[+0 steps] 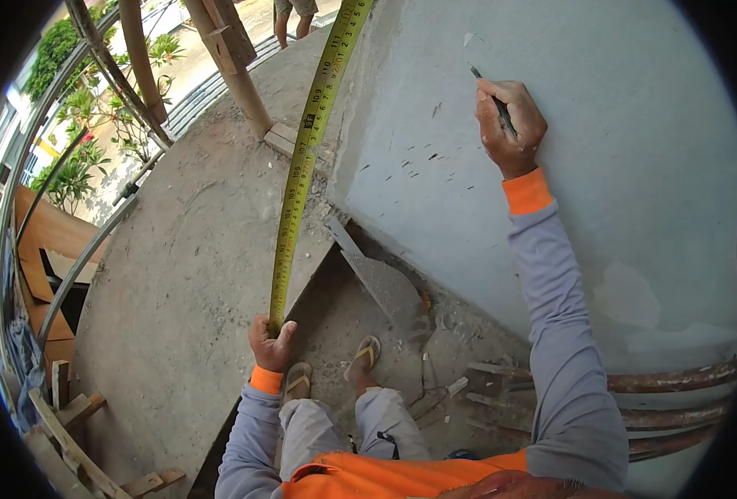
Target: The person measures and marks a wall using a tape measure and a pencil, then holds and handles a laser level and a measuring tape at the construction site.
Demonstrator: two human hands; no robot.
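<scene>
My left hand (272,343) is closed round the lower end of a yellow tape measure (305,158), whose blade runs up past the top edge of the view. At the upper right, my right hand (511,125) pinches a dark pencil (502,110), its tip close to the pale grey wall (635,191). Several short dark marks show on the wall to the left of that hand. Between the blade and the wall lies a rough concrete edge.
Wooden posts (239,79) stand at the upper left, near a person's legs (294,18). Curved metal rails run down the left side. Scrap wood (73,441) lies lower left. Rusty pipes (676,378) are at the lower right. Below my body, sandalled feet stand beside a concrete edge.
</scene>
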